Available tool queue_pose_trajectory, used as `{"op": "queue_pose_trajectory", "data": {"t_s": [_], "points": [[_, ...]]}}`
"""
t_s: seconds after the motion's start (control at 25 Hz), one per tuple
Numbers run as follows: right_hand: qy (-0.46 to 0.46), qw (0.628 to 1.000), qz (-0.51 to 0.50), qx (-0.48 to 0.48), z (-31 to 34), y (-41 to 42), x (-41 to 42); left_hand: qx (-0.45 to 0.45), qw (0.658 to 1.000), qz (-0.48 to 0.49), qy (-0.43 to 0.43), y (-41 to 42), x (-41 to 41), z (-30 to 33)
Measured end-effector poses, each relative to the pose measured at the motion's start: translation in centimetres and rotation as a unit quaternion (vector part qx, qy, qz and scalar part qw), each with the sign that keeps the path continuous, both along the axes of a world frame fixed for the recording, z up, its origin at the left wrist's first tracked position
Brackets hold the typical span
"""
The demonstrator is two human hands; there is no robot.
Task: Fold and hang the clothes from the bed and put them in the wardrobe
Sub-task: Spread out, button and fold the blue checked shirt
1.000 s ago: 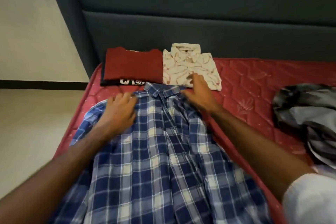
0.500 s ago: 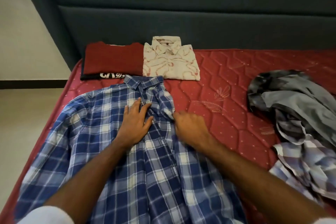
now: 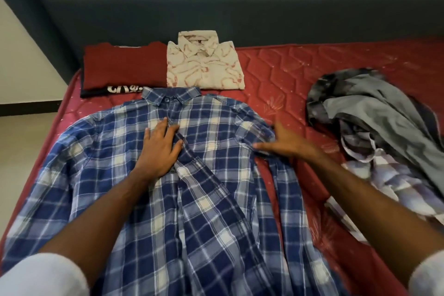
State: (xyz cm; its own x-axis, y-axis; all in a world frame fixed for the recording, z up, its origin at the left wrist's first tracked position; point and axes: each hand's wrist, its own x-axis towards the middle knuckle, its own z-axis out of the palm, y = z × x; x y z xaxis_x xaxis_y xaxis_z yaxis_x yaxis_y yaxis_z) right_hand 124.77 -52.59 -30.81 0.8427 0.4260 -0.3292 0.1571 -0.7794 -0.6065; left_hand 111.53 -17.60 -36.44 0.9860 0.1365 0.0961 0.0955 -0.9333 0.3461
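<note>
Head view: the plaid shirt (image 3: 192, 199) is pressed flat on the mattress (image 3: 300, 74) by the left hand (image 3: 159, 151), fingers straight. The right hand (image 3: 286, 143) is laid open at its shoulder edge, its fingers blurred. The shirt's hem is cut off.

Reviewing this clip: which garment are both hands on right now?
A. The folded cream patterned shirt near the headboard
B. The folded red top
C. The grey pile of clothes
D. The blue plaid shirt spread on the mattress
D: the left hand lies flat on the chest of the blue plaid shirt, and the right hand rests at its shoulder edge.
</note>
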Motion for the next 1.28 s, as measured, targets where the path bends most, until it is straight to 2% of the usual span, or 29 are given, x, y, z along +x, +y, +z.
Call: {"op": "queue_pose_trajectory", "data": {"t_s": [0.08, 0.12, 0.16, 0.2, 0.28, 0.32, 0.36, 0.4, 0.48, 0.52, 0.56, 0.68, 0.84, 0.96, 1.04, 1.12, 1.16, 1.2, 1.28], "points": [[0.071, 0.997, 0.027, 0.017, 0.1, -1.8, 0.6, 0.015, 0.999, -0.008, 0.03, 0.4, 0.2, 0.1], [0.085, 0.996, 0.006, 0.027, 0.8, -2.4, 1.2, 0.029, 0.998, -0.014, 0.056, 0.6, 0.5, 0.3], [0.058, 0.998, -0.031, 0.018, 1.7, -2.9, 1.6, 0.049, 0.995, -0.018, 0.088, 0.7, 0.9, 0.7], [-0.022, 0.997, -0.067, -0.039, 2.2, -3.3, 1.6, 0.069, 0.99, -0.015, 0.124, 0.7, 1.1, 1.3], [-0.217, 0.955, -0.077, -0.187, 3.0, -2.8, -1.3, 0.105, 0.979, 0.003, 0.177, 0.3, 1.2, 2.4], [-0.274, 0.941, -0.044, -0.192, 3.4, -1.8, -4.4, 0.105, 0.978, 0.007, 0.18, -0.4, 0.7, 2.8], [-0.29, 0.944, 0.007, -0.157, 4.1, -0.7, -8.3, 0.092, 0.981, 0.001, 0.168, -1.5, -0.7, 3.3], [-0.25, 0.959, 0.064, -0.121, 4.4, 0.2, -12.2, 0.066, 0.987, -0.011, 0.147, -2.9, -2.6, 3.6], [-0.06, 0.983, 0.134, -0.106, 5.3, 0.8, -19.0, 0.008, 0.993, -0.047, 0.112, -5.9, -7.6, 4.1], [0.042, 0.984, 0.136, -0.108, 5.0, 0.6, -21.4, -0.011, 0.993, -0.064, 0.102, -7.4, -10.1, 4.3], [0.098, 0.981, 0.123, -0.115, 4.8, 0.2, -23.6, -0.024, 0.992, -0.077, 0.098, -8.7, -12.7, 4.6], [0.096, 0.987, 0.07, -0.111, 3.6, -0.2, -27.0, -0.08, 0.988, -0.072, 0.114, -11.7, -18.4, 5.1], [0.151, 0.985, -0.051, 0.069, 4.3, -1.3, -25.8, -0.107, 0.984, -0.071, 0.124, -12.0, -20.8, 5.0], [0.141, 0.963, -0.149, 0.177, 7.9, -4.5, -24.1, 0.014, 0.979, -0.094, 0.179, -11.5, -21.1, 5.1], [0.183, 0.906, -0.218, 0.314, 10.7, -7.2, -23.7, 0.095, 0.967, -0.119, 0.205, -12.2, -20.9, 5.8], [0.223, 0.833, -0.245, 0.444, 13.5, -9.7, -23.9, 0.115, 0.968, -0.129, 0.18, -14.1, -20.2, 6.6], [0.232, 0.815, -0.241, 0.473, 14.9, -10.6, -24.0, 0.103, 0.97, -0.145, 0.166, -15.4, -19.9, 6.9], [0.229, 0.813, -0.231, 0.484, 16.2, -11.0, -24.2, 0.082, 0.969, -0.168, 0.159, -16.8, -19.7, 7.0], [0.194, 0.838, -0.197, 0.47, 18.8, -11.0, -24.3, 0.027, 0.959, -0.208, 0.19, -20.0, -19.6, 6.8]]}}
